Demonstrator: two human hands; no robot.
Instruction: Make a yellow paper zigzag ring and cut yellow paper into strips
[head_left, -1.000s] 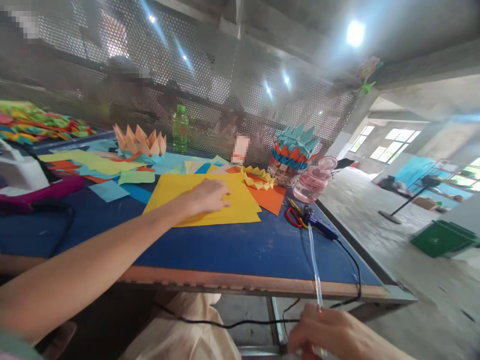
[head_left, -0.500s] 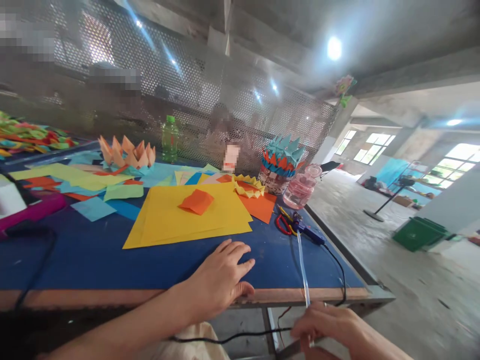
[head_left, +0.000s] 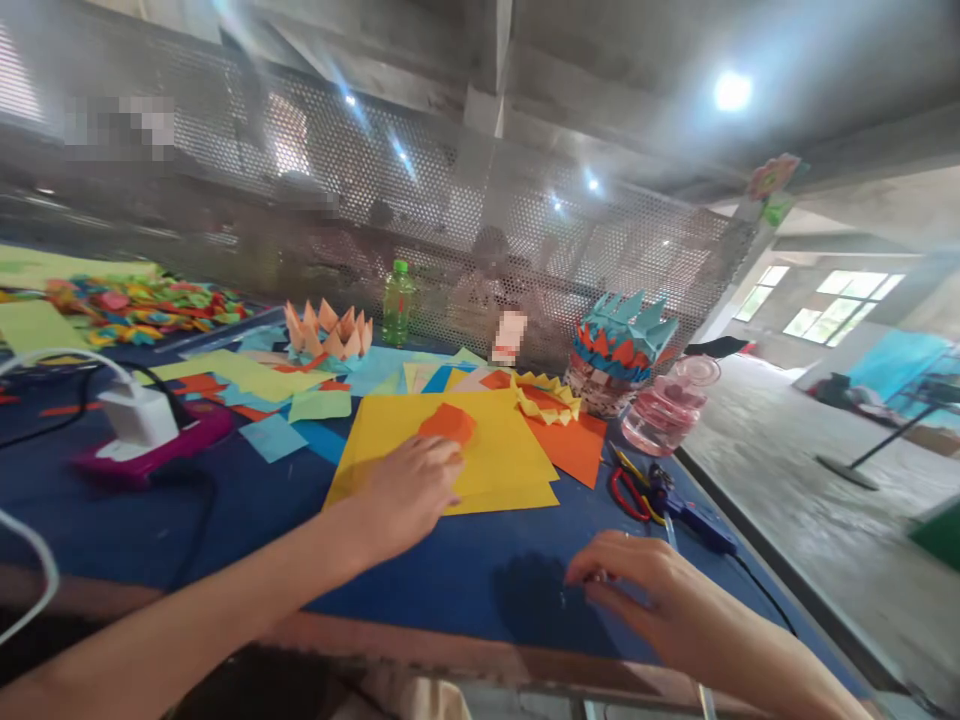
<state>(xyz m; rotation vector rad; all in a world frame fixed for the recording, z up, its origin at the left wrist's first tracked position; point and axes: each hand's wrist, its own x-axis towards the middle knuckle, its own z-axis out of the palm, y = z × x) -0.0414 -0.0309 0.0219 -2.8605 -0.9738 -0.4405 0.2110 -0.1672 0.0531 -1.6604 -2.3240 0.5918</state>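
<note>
My left hand (head_left: 405, 490) reaches across the blue table (head_left: 480, 570) and lies on a stack of yellow paper sheets (head_left: 510, 455). Its fingertips touch a small folded orange paper piece (head_left: 448, 422), and its fingers lie flat and hold nothing. My right hand (head_left: 637, 590) hovers low over the table's front part. Its fingers are loosely bent, and I see nothing in them. A blue glue gun (head_left: 694, 515) with a black cord and red-handled scissors (head_left: 626, 490) lie just beyond the right hand.
An orange sheet (head_left: 574, 445), a yellow folded crown (head_left: 546, 398), a blue and orange paper model on a basket (head_left: 619, 350), a pink jar (head_left: 667, 405), a green bottle (head_left: 396, 303), loose coloured papers and a white charger on a pink power strip (head_left: 142, 425) cover the table. Perforated metal screen behind.
My left hand went from the table's front edge back out to the orange piece on the yellow sheets. My right hand rose from below the edge to above the table.
</note>
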